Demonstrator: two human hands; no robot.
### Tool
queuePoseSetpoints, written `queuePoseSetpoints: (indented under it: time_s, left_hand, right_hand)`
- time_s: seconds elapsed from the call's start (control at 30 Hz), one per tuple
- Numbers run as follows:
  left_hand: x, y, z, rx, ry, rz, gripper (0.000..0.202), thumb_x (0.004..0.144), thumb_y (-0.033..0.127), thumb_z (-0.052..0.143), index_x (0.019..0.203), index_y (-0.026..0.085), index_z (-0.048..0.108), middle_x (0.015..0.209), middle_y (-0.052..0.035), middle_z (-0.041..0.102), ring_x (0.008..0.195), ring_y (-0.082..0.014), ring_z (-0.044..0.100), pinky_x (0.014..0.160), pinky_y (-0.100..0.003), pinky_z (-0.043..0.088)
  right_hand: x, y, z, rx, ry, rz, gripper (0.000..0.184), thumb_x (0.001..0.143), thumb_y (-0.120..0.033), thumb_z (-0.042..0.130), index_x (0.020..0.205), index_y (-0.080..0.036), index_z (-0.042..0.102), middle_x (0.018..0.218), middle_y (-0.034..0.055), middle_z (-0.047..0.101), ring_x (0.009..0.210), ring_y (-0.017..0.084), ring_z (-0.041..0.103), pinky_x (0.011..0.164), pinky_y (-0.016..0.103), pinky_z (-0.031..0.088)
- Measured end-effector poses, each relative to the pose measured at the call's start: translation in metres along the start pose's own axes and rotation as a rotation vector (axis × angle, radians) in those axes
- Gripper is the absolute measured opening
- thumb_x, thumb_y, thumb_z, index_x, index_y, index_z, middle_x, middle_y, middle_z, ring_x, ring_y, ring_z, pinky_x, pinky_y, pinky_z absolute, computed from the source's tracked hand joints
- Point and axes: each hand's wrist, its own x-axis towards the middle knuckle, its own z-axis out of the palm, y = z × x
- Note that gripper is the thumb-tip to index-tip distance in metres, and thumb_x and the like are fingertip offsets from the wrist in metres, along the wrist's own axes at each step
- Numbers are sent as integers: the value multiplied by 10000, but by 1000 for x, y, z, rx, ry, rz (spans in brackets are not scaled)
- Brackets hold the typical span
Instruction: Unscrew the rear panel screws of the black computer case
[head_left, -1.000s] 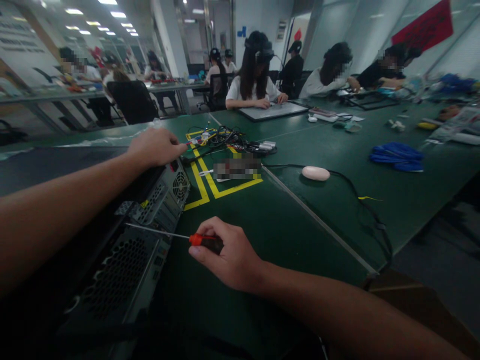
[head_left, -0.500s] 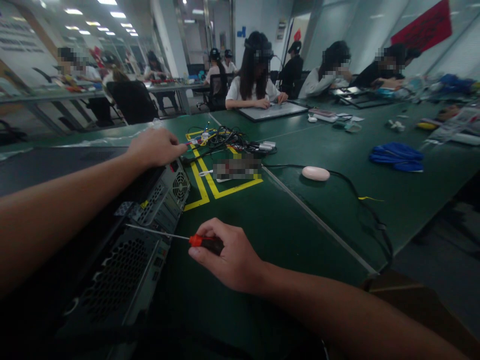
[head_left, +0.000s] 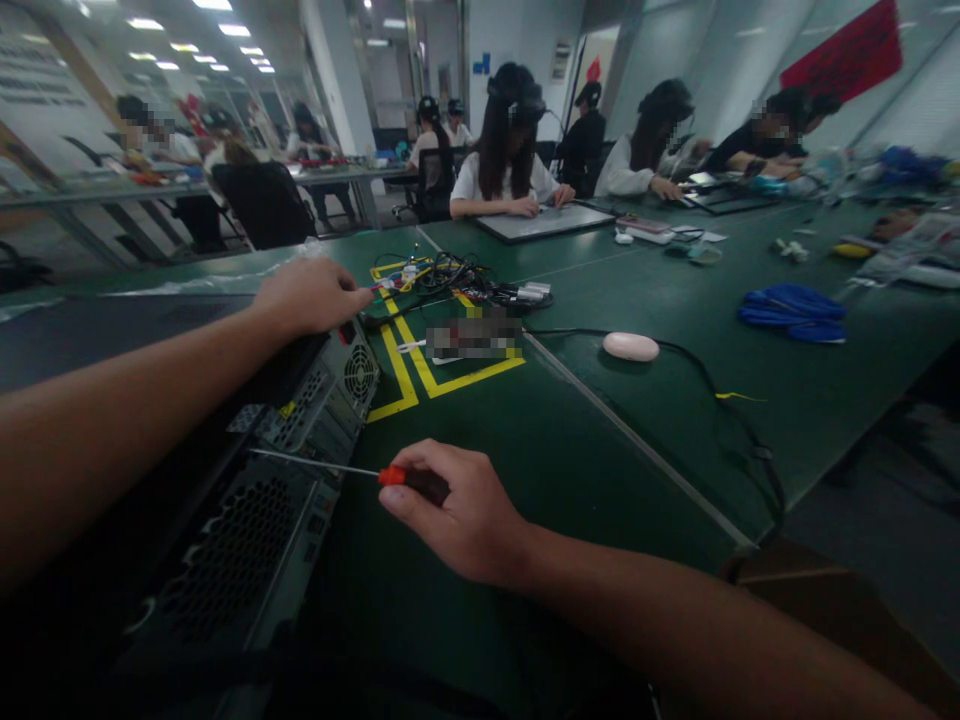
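Observation:
In the head view a black and grey computer case (head_left: 247,545) lies along the left, its rear panel with vent holes and a fan grille turned toward the table. My right hand (head_left: 465,505) is closed around the red and black handle of a screwdriver (head_left: 394,476). The long thin shaft points left, and its tip meets the rear panel near the case's upper edge. My left hand (head_left: 311,293) rests at the far end of the case with bent fingers over its top corner. Part of its grip is hidden.
Beyond the case lie tangled cables (head_left: 465,275) and a blurred-out flat item (head_left: 474,338) among yellow tape lines (head_left: 480,374). A pale pink oval object (head_left: 631,347), a black cord (head_left: 701,375) and blue cloth (head_left: 791,312) lie to the right. Several people sit across the green table (head_left: 600,440).
My right hand has turned slightly on the screwdriver handle, while the tip stays at the same spot on the panel. My left hand and the case hold still.

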Motion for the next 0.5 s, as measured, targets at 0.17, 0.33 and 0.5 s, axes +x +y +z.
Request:
queuePoseSetpoints:
  time_s: [0.17, 0.33, 0.5]
  left_hand:
    - [0, 0, 1, 15, 12, -8, 857, 1054, 710, 417, 1400, 140, 956, 1317, -290, 877, 1210, -487, 787, 968, -570, 601]
    - [1, -1, 2, -19, 26, -12, 812, 1017, 729, 492, 1340, 164, 978, 1293, -293, 885, 1177, -514, 781, 962, -598, 603]
    - [2, -2, 3, -15, 14, -11, 831, 1013, 732, 485, 1370, 163, 975, 1286, -286, 884, 1197, -501, 794, 975, -582, 604]
  right_hand:
    - [-1, 0, 0, -46, -21, -17, 249, 1171, -460, 739, 1131, -226, 816, 991, 44, 821, 885, 211, 753, 882, 349, 604]
    - [-2, 1, 2, -4, -34, 54, 426, 1001, -516, 952, 1249, -256, 724, 924, -25, 778, 763, 187, 695, 780, 325, 596]
    - [0, 0, 0, -10, -27, 12, 242, 1044, -414, 853, 1121, -265, 680, 945, -8, 776, 790, 191, 707, 827, 350, 616]
